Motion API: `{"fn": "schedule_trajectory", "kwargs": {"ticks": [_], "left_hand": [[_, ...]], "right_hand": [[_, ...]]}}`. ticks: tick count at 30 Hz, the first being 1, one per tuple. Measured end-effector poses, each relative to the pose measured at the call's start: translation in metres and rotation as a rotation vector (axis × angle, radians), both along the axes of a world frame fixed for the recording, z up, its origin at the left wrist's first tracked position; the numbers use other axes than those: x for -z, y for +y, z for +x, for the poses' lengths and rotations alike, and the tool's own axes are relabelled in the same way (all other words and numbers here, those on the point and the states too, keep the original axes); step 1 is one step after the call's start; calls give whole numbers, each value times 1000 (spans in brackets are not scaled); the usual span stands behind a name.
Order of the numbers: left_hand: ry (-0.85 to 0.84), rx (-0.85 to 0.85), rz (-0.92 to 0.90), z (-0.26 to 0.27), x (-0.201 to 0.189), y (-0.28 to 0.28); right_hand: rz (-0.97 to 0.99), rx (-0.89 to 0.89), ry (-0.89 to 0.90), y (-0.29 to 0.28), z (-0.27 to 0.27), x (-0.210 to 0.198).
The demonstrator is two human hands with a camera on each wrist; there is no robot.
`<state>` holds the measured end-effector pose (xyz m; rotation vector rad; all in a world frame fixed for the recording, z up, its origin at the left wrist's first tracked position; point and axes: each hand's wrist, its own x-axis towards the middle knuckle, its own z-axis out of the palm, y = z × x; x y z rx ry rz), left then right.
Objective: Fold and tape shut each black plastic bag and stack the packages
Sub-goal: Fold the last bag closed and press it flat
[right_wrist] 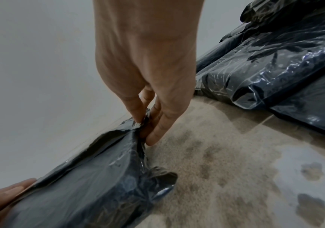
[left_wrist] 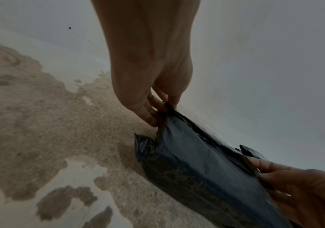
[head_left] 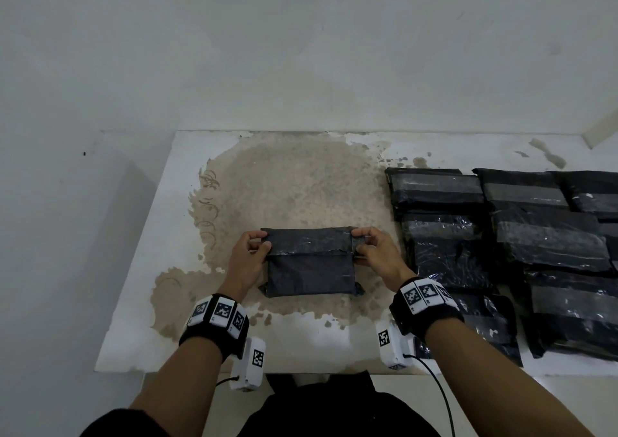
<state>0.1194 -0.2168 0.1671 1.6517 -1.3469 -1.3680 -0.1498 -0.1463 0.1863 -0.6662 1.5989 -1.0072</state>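
A black plastic bag [head_left: 309,262] lies on the worn white table [head_left: 140,269] in front of me, its top flap folded down over the body. My left hand [head_left: 259,244] pinches the flap's left end, thumb and fingers curled round the edge. My right hand [head_left: 363,244] pinches the flap's right end the same way. In the left wrist view my left hand's fingers [left_wrist: 153,108] grip the bag [left_wrist: 193,162] at its corner. The right wrist view shows my right hand's fingers [right_wrist: 153,123] pinching the crumpled corner of the bag [right_wrist: 99,185].
Several taped black packages [head_left: 501,246] lie in overlapping rows on the right side of the table, close to my right wrist; they show in the right wrist view as the packages [right_wrist: 275,69]. A white wall [head_left: 301,52] stands behind the table. The table's left edge drops off.
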Motion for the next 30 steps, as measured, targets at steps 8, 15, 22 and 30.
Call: {"fn": "schedule_trajectory", "kwargs": {"ticks": [8, 15, 22, 30], "left_hand": [[38, -25, 29, -1, 1, 1], [39, -72, 65, -6, 2, 8], [-31, -39, 11, -4, 5, 7], [-36, 17, 36, 3, 6, -3]], "right_hand": [[-8, 6, 15, 1, -1, 2], [-3, 15, 21, -1, 1, 4], [-1, -39, 147, -5, 4, 7], [13, -45, 181, -3, 2, 16]]}}
